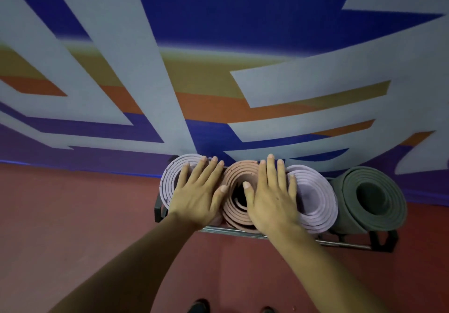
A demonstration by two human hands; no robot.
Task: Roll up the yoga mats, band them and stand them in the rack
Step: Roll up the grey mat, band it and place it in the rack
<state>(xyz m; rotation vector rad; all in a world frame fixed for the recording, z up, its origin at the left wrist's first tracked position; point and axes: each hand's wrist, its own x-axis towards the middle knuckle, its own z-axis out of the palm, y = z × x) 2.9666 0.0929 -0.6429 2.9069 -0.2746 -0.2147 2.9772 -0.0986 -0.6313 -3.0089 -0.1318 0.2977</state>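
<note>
left hand (196, 192) and right hand (272, 197), fingers straight, should press the rolled peach foam mat (237, 215) evenly down into the black metal rack (382, 241).

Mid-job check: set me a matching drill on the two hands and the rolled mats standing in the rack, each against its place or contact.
Things: 1 left hand; 2 right hand; 3 salmon-pink rolled foam mat; 4 grey-green rolled foam mat.
Places: A untouched, at the right end of the black metal rack; B flat on the pink mat and the left lilac rolled mat; C between the two lilac mats; D flat on the pink mat and the right lilac rolled mat.
Pairs: 1-B, 2-D, 3-C, 4-A.
</note>
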